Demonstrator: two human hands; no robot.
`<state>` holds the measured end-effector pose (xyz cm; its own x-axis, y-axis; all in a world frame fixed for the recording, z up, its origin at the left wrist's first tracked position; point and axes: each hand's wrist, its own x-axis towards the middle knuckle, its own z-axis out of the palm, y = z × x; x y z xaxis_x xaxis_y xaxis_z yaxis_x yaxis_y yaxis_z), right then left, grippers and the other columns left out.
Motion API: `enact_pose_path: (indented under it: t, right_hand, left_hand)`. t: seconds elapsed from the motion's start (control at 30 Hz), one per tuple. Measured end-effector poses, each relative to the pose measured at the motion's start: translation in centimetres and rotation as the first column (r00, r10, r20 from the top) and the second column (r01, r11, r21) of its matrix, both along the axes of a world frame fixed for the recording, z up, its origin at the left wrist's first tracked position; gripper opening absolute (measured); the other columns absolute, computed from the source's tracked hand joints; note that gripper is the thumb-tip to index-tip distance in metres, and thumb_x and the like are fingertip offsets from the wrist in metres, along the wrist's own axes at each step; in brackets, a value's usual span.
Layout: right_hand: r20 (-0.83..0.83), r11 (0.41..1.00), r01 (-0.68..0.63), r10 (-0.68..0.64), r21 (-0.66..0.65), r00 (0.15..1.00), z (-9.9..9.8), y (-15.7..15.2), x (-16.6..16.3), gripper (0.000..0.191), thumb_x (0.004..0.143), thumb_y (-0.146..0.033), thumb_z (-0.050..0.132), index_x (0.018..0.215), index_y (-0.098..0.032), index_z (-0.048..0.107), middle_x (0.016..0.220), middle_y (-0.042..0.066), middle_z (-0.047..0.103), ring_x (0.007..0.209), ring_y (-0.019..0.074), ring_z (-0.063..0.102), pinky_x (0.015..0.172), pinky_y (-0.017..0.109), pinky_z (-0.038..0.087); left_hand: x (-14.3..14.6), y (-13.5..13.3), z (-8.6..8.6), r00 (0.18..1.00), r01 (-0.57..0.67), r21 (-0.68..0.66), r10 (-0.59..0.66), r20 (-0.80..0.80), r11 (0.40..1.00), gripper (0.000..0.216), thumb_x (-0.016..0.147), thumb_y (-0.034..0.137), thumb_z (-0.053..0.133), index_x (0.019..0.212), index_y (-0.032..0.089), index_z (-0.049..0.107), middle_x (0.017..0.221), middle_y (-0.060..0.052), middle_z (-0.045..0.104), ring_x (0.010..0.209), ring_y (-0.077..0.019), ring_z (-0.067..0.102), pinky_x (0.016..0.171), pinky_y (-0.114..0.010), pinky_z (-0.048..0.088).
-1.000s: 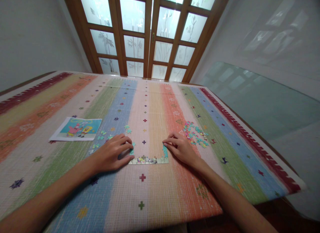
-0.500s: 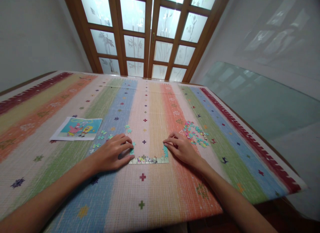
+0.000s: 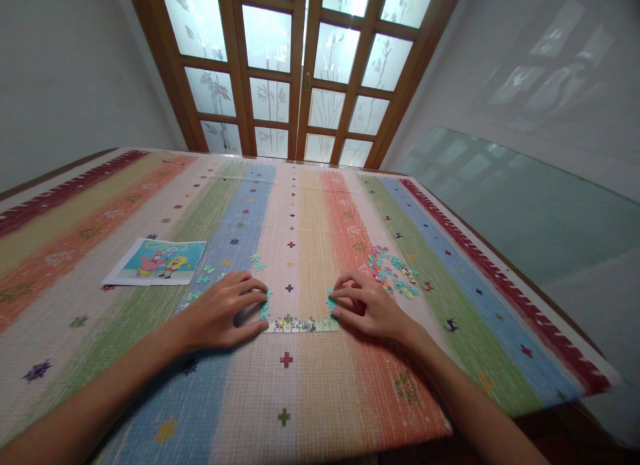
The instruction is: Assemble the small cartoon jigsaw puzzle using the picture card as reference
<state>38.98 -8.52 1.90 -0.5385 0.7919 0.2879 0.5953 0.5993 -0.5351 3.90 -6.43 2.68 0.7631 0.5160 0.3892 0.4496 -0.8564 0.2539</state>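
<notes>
A joined strip of jigsaw border (image 3: pixel 300 324) lies on the striped tablecloth, with short turquoise uprights at both ends. My left hand (image 3: pixel 225 310) lies at the strip's left end, fingers curved and apart, fingertips touching the left upright pieces (image 3: pixel 265 306). At the right end my right hand (image 3: pixel 367 305) has its fingers bent inward, thumb and fingertips pressed on the right upright piece (image 3: pixel 331 300).
A heap of several loose pieces (image 3: pixel 393 272) lies just right of my right hand. A few loose turquoise pieces (image 3: pixel 205 278) and a cartoon reference picture (image 3: pixel 157 261) lie to the left. The table's near edge (image 3: pixel 440 430) is close; wooden glazed doors stand behind.
My right hand's fingers have curled in over the right upright piece, thumb now at the strip's corner. The left hand has hardly moved. The view has shifted slightly.
</notes>
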Motion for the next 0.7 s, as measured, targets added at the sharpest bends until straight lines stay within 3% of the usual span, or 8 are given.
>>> enact_pose_path:
  t: [0.2, 0.53, 0.7]
  right_hand:
    - [0.059, 0.998, -0.058, 0.06, -0.033, 0.996, 0.2, -0.8, 0.1, 0.019, 0.089, -0.034, 0.072, 0.102, -0.02, 0.077, 0.117, 0.011, 0.07, 0.085, 0.019, 0.068, 0.079, 0.035, 0.053]
    - [-0.012, 0.994, -0.106, 0.107, 0.022, 0.994, -0.7, -0.9, 0.2, 0.01, 0.094, -0.028, 0.07, 0.093, -0.02, 0.076, 0.111, 0.01, 0.076, 0.09, 0.0197, 0.074, 0.078, 0.033, 0.056]
    - [-0.027, 0.989, -0.12, 0.122, 0.084, 0.992, -0.9, -0.9, 0.1, 0.013, 0.096, -0.03, 0.069, 0.093, -0.019, 0.075, 0.106, 0.009, 0.077, 0.084, 0.0177, 0.074, 0.073, 0.03, 0.056]
  left_hand:
    - [0.0, -0.2, 0.2, 0.999, 0.046, -0.009, -0.046, -0.015, 0.999, 0.021, 0.093, 0.036, 0.067, 0.108, 0.021, 0.069, 0.106, -0.007, 0.075, 0.095, -0.0257, 0.064, 0.088, -0.042, 0.052]
    - [0.0, -0.3, -0.1, 0.998, 0.062, 0.015, -0.062, -0.014, 0.998, 0.014, 0.099, 0.031, 0.062, 0.097, 0.019, 0.07, 0.093, -0.006, 0.074, 0.087, -0.0226, 0.064, 0.083, -0.038, 0.052]
    - [-0.1, -0.3, 0.0, 0.999, 0.046, 0.052, -0.046, 0.001, 0.998, 0.019, 0.099, 0.033, 0.063, 0.109, 0.018, 0.069, 0.102, -0.007, 0.075, 0.092, -0.0243, 0.064, 0.085, -0.04, 0.053]
